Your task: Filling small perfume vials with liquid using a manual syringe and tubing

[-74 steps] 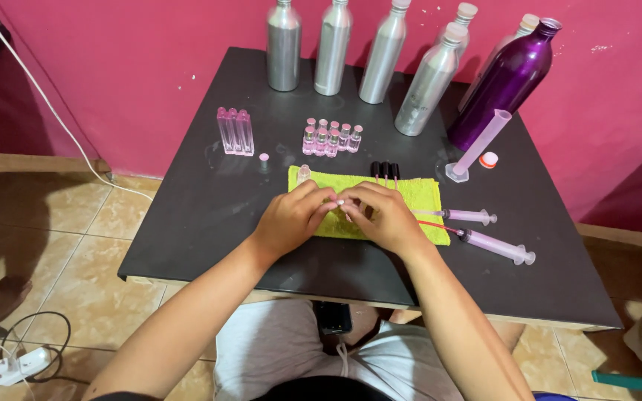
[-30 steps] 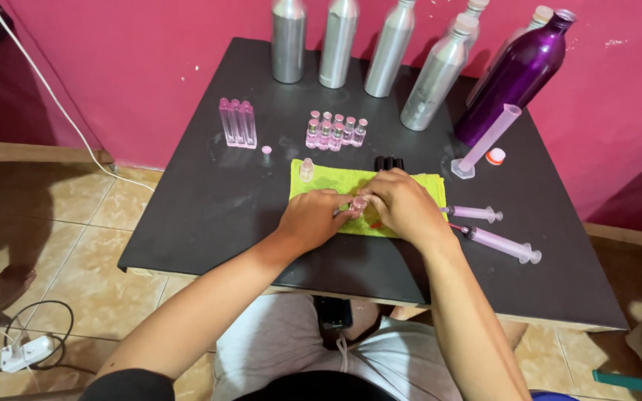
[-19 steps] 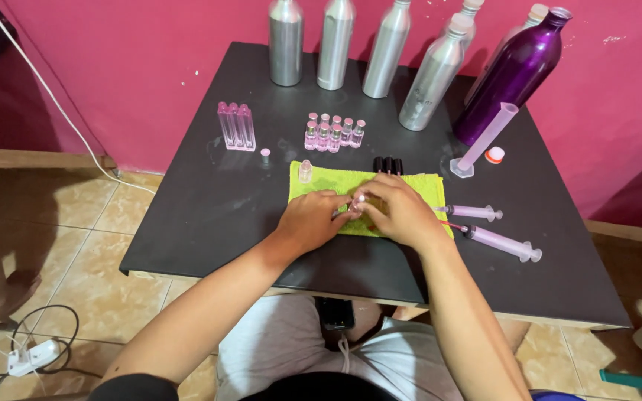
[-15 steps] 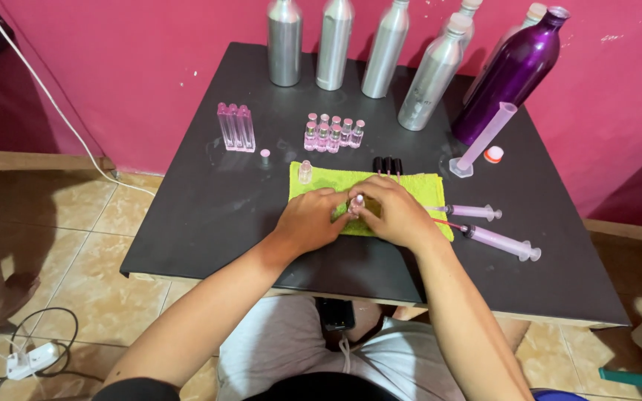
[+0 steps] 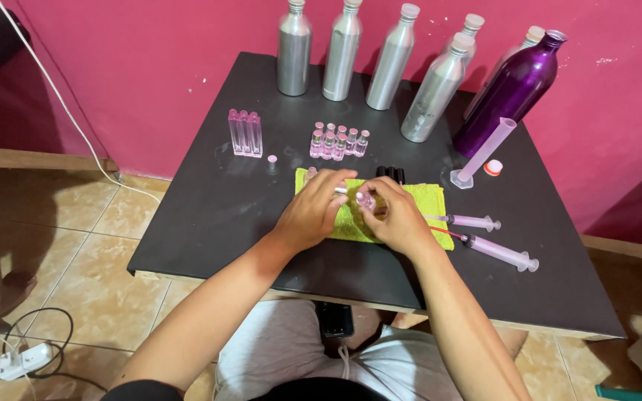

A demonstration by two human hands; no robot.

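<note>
Both hands met over the cloth (image 5: 417, 199): the left hand (image 5: 312, 214) and right hand (image 5: 395, 219) pinched a small pink vial (image 5: 366, 200) between fingertips. Judged best: keep it upright, low over the cloth, clear of the syringes (image 5: 484, 236) and vial cluster (image 5: 338, 141) beyond.

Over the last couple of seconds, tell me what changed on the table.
Little: the left hand and right hand stayed together over the yellow cloth, working a small pink vial. Bottles, vial cluster and syringes stayed put.
</note>
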